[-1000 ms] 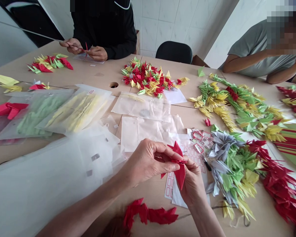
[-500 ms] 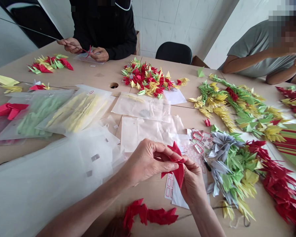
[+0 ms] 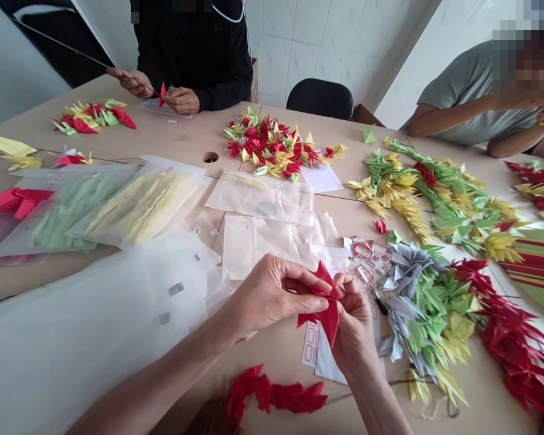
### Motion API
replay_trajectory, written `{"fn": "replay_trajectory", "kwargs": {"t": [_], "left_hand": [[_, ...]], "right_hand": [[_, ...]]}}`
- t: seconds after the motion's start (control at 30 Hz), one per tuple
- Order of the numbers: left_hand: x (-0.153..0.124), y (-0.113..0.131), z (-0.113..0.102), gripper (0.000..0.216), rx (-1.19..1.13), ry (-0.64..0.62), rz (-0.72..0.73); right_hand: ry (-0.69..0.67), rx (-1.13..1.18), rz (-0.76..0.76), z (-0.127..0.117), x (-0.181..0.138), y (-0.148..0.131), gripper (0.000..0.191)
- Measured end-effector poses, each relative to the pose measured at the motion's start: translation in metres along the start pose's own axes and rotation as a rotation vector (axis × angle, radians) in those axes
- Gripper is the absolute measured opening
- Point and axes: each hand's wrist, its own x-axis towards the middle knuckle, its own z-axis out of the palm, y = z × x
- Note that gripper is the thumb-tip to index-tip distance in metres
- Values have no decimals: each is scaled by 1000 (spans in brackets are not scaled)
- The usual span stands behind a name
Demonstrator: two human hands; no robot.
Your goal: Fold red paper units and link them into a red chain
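A folded red paper crane (image 3: 330,320) is held in front of me, its points sticking up and down. My left hand (image 3: 272,299) pinches it from the left between thumb and fingers. My right hand (image 3: 353,323) is closed at the crane's right edge, thumb and fingertips against or right beside the paper; whatever they pinch is too small to make out. Below my hands lies a row of red folded cranes (image 3: 276,396), with a dark cord coming out of its right end. Sheets of red-outlined labels (image 3: 311,344) lie under my right hand.
Left are plastic bags of green (image 3: 68,211) and yellow (image 3: 140,205) folded paper, and a large translucent bag (image 3: 72,326). Grey, green and yellow cranes (image 3: 430,296) and red ones (image 3: 512,338) pile up right. A mixed pile (image 3: 276,142) lies farther back. Two people sit across.
My right fingertips have lifted and curled slightly at the crane's edge, and the crane has turned a little. The person in black has moved their thin rod and red piece slightly.
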Motion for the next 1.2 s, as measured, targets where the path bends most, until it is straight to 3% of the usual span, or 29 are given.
{"fn": "replay_trajectory", "kwargs": {"t": [0.47,0.77,1.2], "left_hand": [[-1,5,2,23,-18,58,-19],[0,2,1,14,-16,29,-3],[-1,3,0,16,-40,10,-22]], "right_hand": [[35,-115,-8,-2,-3,1,11],[23,-177,-64,-10,-1,2,9],[49,-123,-41,-7,-2,2,10]]}}
